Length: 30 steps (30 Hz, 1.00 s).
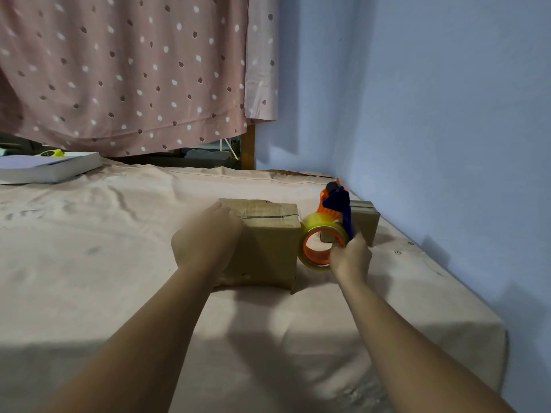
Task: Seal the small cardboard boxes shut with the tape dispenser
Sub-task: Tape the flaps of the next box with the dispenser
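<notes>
Cardboard box (268, 245) stands near the middle of a wrinkled pink sheet (119, 234), flaps closed, with a strip of clear tape visible along the top seam; its contents cannot be seen. The left hand (208, 236) rests on the box's top left edge with the fingers laid flat against the cardboard, though blur hides the finer detail. Just beside the box's right face, the right hand (350, 257) grips the lower end of an orange and blue tape dispenser (334, 204), fingers curled round it. The dispenser's clear tape roll (316, 228) sits close to the box's upper right corner. The dispenser partly screens a second cardboard box (365, 219) behind it, close to the blue wall (432, 114); its top also appears closed. At far left a thick white book (50, 168) lies on the sheet, with a yellow object (52, 153) just behind it. A pink spotted curtain (119, 70) hangs across the background.
</notes>
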{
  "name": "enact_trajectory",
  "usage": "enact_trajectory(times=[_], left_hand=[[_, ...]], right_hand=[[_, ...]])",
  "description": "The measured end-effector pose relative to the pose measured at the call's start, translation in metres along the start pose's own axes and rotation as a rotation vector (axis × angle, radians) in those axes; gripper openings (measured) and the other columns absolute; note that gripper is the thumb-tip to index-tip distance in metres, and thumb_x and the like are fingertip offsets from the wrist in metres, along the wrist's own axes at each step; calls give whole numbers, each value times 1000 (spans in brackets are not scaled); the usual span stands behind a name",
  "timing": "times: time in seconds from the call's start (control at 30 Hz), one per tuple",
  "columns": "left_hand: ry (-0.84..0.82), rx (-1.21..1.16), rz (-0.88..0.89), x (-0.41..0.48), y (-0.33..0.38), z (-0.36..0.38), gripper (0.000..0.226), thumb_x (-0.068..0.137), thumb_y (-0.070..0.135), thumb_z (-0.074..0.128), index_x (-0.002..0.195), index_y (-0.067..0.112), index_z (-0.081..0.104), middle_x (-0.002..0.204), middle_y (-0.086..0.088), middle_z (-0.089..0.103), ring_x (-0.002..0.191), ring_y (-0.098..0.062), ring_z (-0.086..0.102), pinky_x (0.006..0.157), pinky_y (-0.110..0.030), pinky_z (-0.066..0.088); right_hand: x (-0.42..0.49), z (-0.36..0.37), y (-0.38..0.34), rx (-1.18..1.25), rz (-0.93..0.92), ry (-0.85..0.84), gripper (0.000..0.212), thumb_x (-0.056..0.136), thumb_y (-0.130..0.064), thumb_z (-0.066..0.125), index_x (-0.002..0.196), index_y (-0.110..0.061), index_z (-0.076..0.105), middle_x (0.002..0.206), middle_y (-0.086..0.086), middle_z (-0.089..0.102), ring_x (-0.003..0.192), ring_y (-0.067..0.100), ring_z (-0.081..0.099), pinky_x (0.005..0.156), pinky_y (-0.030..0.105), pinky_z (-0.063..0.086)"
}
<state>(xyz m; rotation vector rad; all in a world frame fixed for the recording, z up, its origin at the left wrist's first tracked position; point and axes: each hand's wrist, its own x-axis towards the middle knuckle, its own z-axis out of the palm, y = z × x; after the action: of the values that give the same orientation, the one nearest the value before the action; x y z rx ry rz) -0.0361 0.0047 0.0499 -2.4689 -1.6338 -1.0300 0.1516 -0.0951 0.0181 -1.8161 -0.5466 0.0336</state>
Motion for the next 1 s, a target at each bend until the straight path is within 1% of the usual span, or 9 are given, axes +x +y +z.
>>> enact_trajectory(times=[0.3, 0.43, 0.53, 0.6, 0.67, 0.73, 0.83, 0.93, 1.0], left_hand=[[-35, -3, 81, 6, 0, 1, 48, 100, 43, 19, 139, 33, 44, 149, 9, 40, 127, -20, 48, 80, -35, 47], [-140, 57, 251, 17, -6, -4, 77, 84, 63, -3, 139, 38, 44, 140, 0, 48, 122, -24, 50, 82, -37, 50], [-205, 142, 341, 22, -5, -14, 97, 68, 75, -5, 138, 31, 46, 134, -2, 52, 120, -23, 50, 87, -37, 50], [-266, 251, 377, 22, -1, -20, 105, 62, 81, -2, 140, 27, 43, 139, -3, 47, 130, -25, 41, 97, -39, 46], [-310, 277, 395, 22, 3, -23, 94, 72, 80, 15, 142, 24, 40, 152, -3, 32, 140, -24, 27, 105, -41, 39], [-362, 260, 423, 23, 6, -23, 82, 82, 73, 30, 148, 25, 29, 158, -2, 16, 140, -23, 29, 103, -40, 40], [-413, 283, 493, 25, 7, -21, 80, 78, 73, 17, 150, 40, 9, 148, -6, 30, 130, -25, 42, 96, -39, 47], [-453, 269, 478, 29, 10, -21, 85, 69, 77, 12, 147, 46, 16, 138, -8, 40, 126, -25, 43, 98, -41, 45], [-448, 292, 462, 29, 15, -22, 81, 73, 78, 17, 147, 45, 23, 145, -8, 37, 132, -25, 38, 108, -48, 34]], right_hand=[[0, 4, 8, 62, -16, -43, 51, 95, -10, 55, 143, -19, 39, 132, 8, 56, 119, 28, 55, 94, 36, 47], [0, 6, 16, 113, -17, -72, 55, 94, -8, 56, 144, -19, 37, 133, 8, 55, 119, 27, 54, 91, 32, 47], [1, 7, 18, 118, -25, -69, 56, 93, -6, 56, 145, -17, 37, 132, 8, 55, 119, 27, 54, 85, 25, 45], [0, 8, 20, 124, -31, -59, 55, 93, -5, 56, 144, -15, 38, 130, 9, 57, 117, 27, 55, 81, 21, 41], [-3, 8, 24, 141, -33, -51, 55, 93, -7, 57, 144, -15, 39, 129, 9, 58, 116, 27, 56, 84, 23, 43], [-6, 11, 30, 172, -30, -34, 54, 93, -12, 58, 144, -16, 40, 125, 9, 61, 114, 28, 58, 85, 26, 44], [-12, 17, 33, 236, -19, -13, 56, 93, -16, 60, 144, -19, 38, 124, 8, 62, 112, 27, 59, 90, 31, 47], [-12, 21, 35, 257, -14, -17, 58, 91, -15, 61, 144, -20, 38, 124, 7, 62, 112, 27, 58, 92, 33, 47], [-12, 21, 38, 249, -30, -23, 60, 90, -17, 63, 144, -21, 37, 122, 5, 62, 111, 26, 59, 92, 34, 48]])
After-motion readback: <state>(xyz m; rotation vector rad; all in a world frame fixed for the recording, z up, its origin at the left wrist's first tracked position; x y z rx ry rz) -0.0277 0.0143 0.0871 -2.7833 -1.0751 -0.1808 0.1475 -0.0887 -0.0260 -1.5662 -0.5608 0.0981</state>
